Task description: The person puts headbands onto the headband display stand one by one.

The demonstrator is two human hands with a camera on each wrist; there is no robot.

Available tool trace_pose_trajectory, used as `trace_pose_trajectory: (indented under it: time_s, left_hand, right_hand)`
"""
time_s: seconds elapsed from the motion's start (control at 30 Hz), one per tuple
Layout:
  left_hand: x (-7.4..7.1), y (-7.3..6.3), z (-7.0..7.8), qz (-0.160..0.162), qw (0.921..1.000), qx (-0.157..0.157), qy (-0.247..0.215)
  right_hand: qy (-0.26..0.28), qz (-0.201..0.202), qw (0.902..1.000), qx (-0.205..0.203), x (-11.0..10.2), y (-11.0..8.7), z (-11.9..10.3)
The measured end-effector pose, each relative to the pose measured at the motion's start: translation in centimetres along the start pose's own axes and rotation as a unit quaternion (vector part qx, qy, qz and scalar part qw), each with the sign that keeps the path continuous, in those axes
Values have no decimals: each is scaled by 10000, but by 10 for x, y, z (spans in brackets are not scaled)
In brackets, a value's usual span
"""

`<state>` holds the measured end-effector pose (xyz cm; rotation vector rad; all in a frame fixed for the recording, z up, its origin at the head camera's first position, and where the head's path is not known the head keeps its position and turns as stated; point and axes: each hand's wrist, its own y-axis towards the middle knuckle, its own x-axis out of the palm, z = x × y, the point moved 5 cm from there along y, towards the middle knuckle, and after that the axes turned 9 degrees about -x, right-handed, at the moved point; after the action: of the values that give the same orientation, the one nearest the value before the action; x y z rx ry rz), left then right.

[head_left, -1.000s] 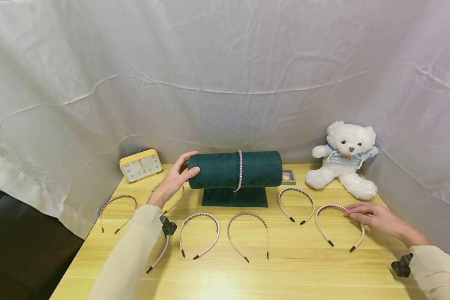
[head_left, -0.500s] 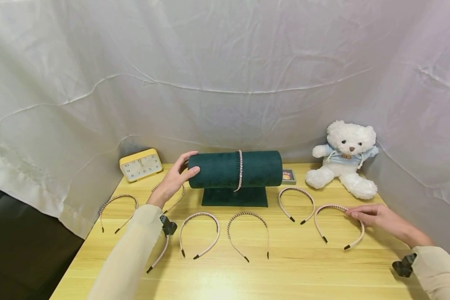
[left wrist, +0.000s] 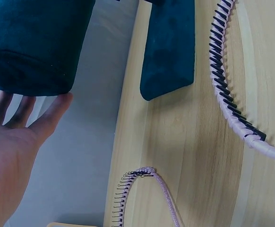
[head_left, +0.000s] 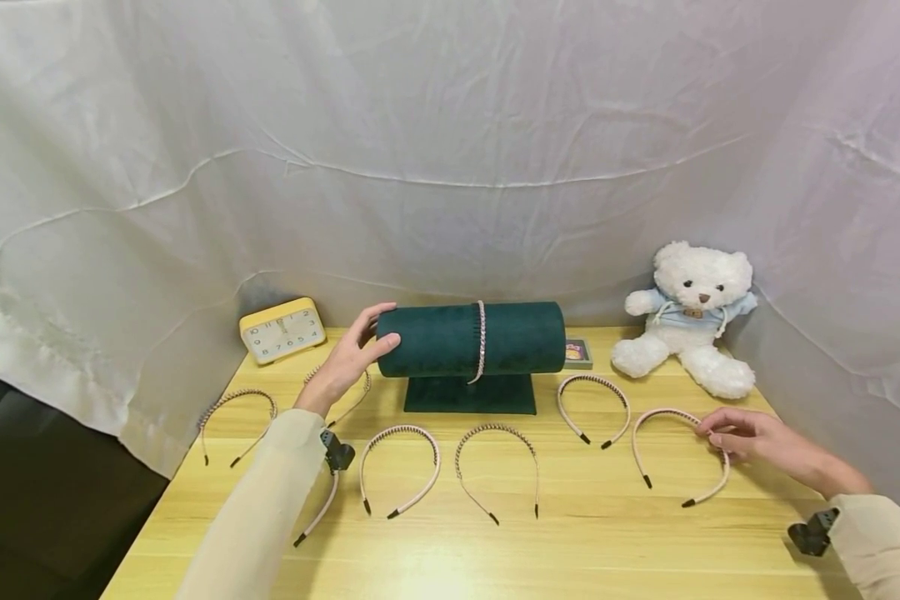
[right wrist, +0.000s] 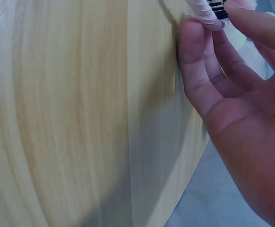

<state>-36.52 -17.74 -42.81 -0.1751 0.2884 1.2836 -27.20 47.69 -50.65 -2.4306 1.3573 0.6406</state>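
Around the left end of a dark green velvet headband stand [head_left: 427, 337], my left hand [head_left: 352, 354] has its thumb at the front and its fingers at the end and top. One pink headband [head_left: 482, 342] is looped over the stand's roll. At the right of the table, my right hand [head_left: 757, 442] pinches the upper right side of a pink headband [head_left: 637, 442] between thumb and fingers. In the right wrist view, the fingertips [right wrist: 194, 35] press on the pink band beside its black teeth. Most of that headband lies outside the right wrist view.
Several more headbands [head_left: 400, 427] lie on the wooden table [head_left: 570, 542]. A yellow clock [head_left: 281, 331] stands at the back left. A white teddy bear [head_left: 682, 333] sits at the back right, with a small framed card [head_left: 577, 353] beside the stand. Grey cloth [head_left: 450, 167] hangs behind.
My right hand has shifted slightly to the right and now pinches the headband, whose ends have turned a little to the left. My left hand and the stand have stayed put.
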Motion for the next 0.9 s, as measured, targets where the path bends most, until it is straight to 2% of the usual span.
trace_pose_trajectory:
  time_s: [0.2, 0.37, 0.47, 0.8, 0.9]
  left_hand:
    - [0, 1, 0, -3, 10000, -5, 15]
    - [0, 0, 0, -5, 10000, 13, 7]
    - [0, 0, 0, -4, 10000, 21, 3]
    - [-1, -1, -1, 8, 10000, -20, 33]
    - [-1, -1, -1, 8, 10000, -36, 51]
  right_hand:
    - [33, 16, 9999, -119, -1, -3, -1]
    - [-254, 195, 9992, -242, -4, -6, -1]
    - [-330, 317, 9989, -132, -5, -8, 1]
    - [-233, 110, 9997, 26, -6, -11, 3]
    - [-293, 85, 9994, -136, -6, -12, 2]
